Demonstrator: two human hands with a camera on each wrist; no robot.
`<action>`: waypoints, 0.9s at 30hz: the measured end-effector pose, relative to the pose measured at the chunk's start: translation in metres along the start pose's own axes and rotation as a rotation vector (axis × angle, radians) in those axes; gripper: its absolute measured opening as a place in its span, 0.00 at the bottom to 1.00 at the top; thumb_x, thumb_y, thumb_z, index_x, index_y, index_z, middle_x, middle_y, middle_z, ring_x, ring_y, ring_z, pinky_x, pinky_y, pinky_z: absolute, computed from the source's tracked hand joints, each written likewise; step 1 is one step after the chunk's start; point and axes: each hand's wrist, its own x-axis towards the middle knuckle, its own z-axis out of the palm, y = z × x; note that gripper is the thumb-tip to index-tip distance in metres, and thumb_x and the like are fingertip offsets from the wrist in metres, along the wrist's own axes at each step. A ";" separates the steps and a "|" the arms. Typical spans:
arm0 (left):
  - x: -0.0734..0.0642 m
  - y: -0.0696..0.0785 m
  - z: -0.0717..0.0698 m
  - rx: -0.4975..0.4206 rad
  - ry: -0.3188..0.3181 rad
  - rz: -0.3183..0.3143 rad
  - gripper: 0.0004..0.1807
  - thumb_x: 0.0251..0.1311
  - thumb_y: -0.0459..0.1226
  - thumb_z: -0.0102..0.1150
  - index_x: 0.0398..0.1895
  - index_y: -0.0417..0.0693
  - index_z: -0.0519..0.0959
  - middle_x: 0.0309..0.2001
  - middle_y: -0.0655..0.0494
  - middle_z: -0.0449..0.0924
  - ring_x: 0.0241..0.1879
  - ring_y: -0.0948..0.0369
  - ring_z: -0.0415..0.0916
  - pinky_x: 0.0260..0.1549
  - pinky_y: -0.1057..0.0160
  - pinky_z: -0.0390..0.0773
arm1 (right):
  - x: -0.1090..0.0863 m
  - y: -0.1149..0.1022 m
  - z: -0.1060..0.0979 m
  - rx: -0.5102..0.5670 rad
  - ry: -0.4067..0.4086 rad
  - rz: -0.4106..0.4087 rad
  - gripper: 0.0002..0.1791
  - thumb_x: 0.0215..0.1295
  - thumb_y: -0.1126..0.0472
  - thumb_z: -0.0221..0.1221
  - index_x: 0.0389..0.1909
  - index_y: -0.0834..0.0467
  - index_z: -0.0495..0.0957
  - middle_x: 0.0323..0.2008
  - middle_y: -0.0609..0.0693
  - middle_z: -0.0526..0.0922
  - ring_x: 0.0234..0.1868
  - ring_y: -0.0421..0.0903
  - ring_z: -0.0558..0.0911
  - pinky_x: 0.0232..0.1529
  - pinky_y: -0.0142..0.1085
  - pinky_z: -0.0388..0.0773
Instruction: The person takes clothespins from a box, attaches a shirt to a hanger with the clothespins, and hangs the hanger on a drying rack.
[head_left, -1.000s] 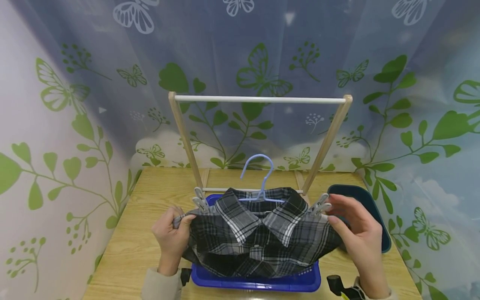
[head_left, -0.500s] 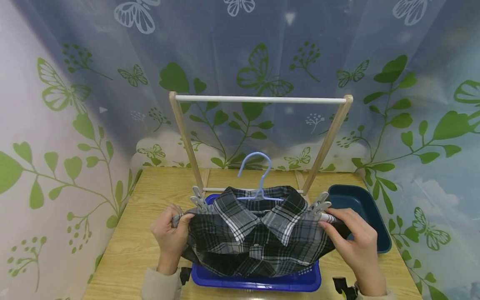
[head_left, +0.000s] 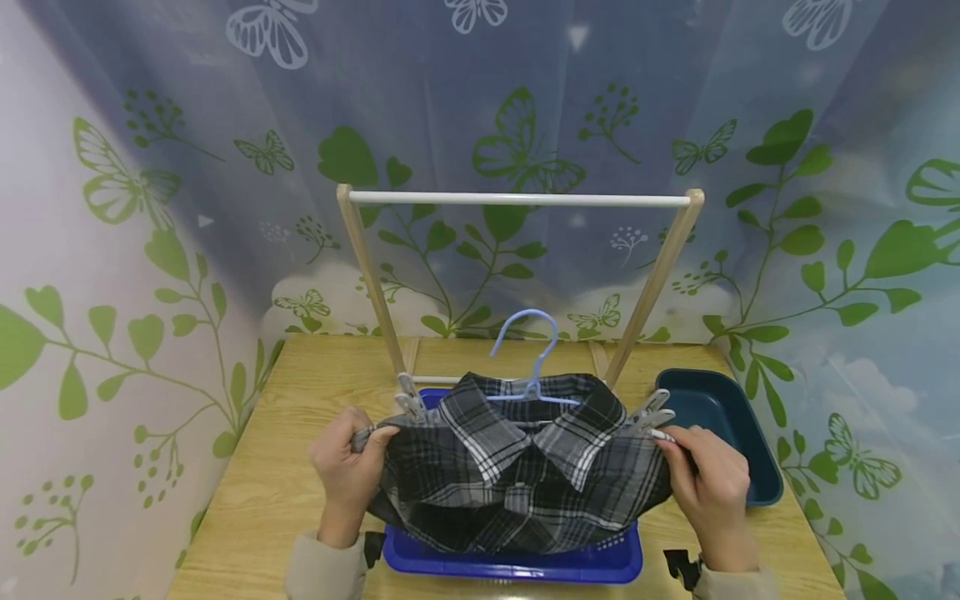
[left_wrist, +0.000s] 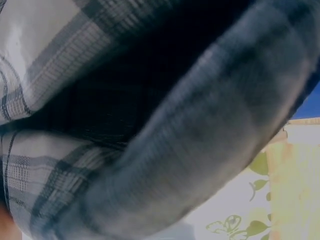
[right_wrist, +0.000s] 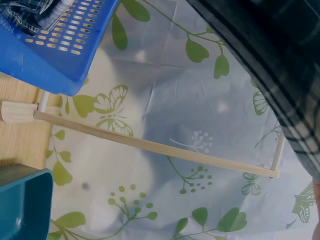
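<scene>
A black, grey and white plaid shirt (head_left: 461, 492) hangs spread between both hands in the head view, over a blue basket (head_left: 517, 571). My left hand (head_left: 348, 462) grips the shirt at its left shoulder, thumb on top. At the opposite shoulder my right hand (head_left: 716, 479) pinches the cloth between thumb and fingers. Out of the collar rises the hook of a light blue hanger (head_left: 538, 364). Grey clothespins stand on both shoulders, a left clothespin (head_left: 409, 398) and a right clothespin (head_left: 651, 412). Shirt cloth (left_wrist: 200, 145) fills most of the left wrist view.
Behind the shirt stands a wooden rack with a white top bar (head_left: 517, 199). A dark teal bin (head_left: 767, 467) sits on the table (head_left: 255, 467) at the right. Some cloth (right_wrist: 37, 15) lies in the basket in the right wrist view. A printed curtain surrounds the table.
My right hand has moved from beside the right clothespin, fingers loose, to pinching the shoulder cloth. The shirt and hanger have shifted slightly right. My left hand keeps its grip.
</scene>
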 end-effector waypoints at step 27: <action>0.000 -0.001 -0.002 -0.054 -0.051 -0.041 0.26 0.63 0.45 0.67 0.17 0.35 0.69 0.17 0.51 0.67 0.18 0.66 0.61 0.18 0.71 0.61 | 0.010 0.007 0.014 -0.055 0.158 -0.027 0.27 0.73 0.52 0.57 0.20 0.69 0.75 0.12 0.55 0.66 0.11 0.46 0.60 0.17 0.34 0.55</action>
